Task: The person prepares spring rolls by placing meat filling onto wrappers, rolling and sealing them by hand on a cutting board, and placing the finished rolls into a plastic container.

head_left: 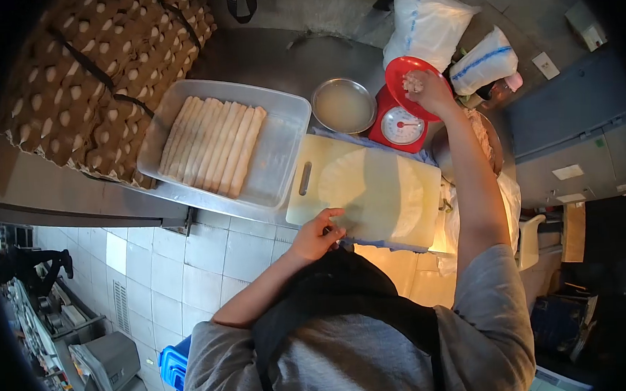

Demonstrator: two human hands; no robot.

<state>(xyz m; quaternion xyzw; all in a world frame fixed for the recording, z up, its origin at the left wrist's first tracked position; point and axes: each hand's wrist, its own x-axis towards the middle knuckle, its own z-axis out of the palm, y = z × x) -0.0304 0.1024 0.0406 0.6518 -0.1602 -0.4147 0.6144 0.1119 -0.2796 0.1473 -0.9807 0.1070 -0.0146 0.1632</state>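
Observation:
My right hand (432, 96) reaches over the red pan (394, 74) of a kitchen scale (403, 125). Its fingers curl on a small clump of pale minced filling (413, 82). Over the near edge of a cream cutting board (303, 206) hovers my left hand (318, 236), thumb and index finger apart, with nothing visible in it. A thin, pale round wrapper (406, 198) lies flat on the board, partly in shadow. To the left, a clear plastic tub (275, 155) contains a row of several long pale rolls (211, 145).
A metal bowl of cloudy liquid (344, 106) stands behind the board. Right of the scale, my forearm partly covers a bowl of pinkish filling (481, 133). White plastic bags (428, 23) stand at the back. Stacked egg trays (101, 79) rise at the far left.

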